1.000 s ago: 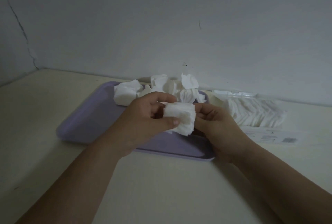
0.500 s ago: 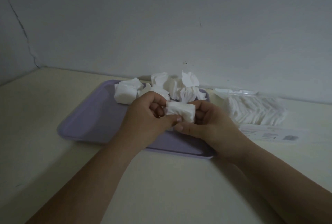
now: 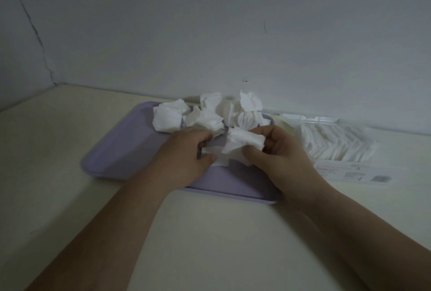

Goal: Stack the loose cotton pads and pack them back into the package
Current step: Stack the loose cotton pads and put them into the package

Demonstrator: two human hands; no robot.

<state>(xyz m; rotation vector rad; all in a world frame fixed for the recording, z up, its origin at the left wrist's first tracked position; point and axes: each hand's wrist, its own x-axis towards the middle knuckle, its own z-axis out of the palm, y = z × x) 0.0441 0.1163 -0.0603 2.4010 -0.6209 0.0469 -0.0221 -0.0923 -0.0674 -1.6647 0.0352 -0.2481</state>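
Head view, pads (image 3: 242, 144) gripped between hands (image 3: 184, 157) (image 3: 279, 160), seemingly above tray (image 3: 121, 150).

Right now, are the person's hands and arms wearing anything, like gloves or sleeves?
No. The left hand and right hand are bare, with no gloves, and I see no rings, watch or bracelet. Both forearms are bare too; no sleeve shows before the picture's edge.

White cotton pads (image 3: 205, 113); lilac tray (image 3: 126, 148); cream table (image 3: 210, 239); clear package (image 3: 335, 143), white label (image 3: 359, 171); grey-white wall (image 3: 210, 22).
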